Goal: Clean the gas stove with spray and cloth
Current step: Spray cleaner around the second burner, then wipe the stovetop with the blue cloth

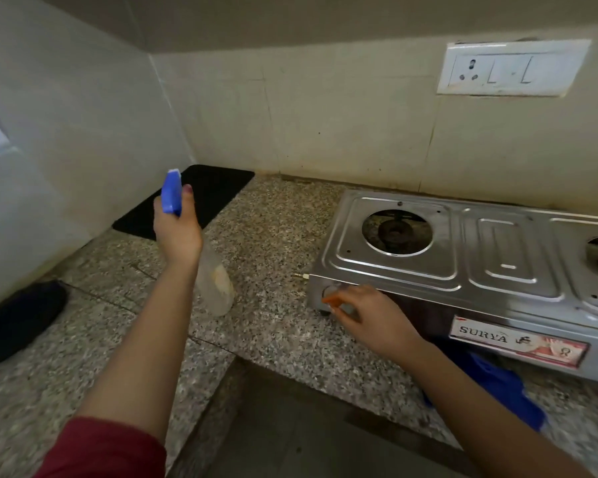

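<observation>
A steel two-burner gas stove stands on the granite counter at the right, its burner openings bare. My left hand grips a clear spray bottle with a blue trigger head, lifted over the counter left of the stove. My right hand is at the stove's front left corner and pinches a small orange piece by the knob spot. A blue cloth lies on the counter under my right forearm, partly hidden.
A black mat lies in the back left corner. A dark object sits at the left edge. A brass gas inlet sticks out of the stove's left side. A switch plate is on the wall above. The counter's front edge drops off below.
</observation>
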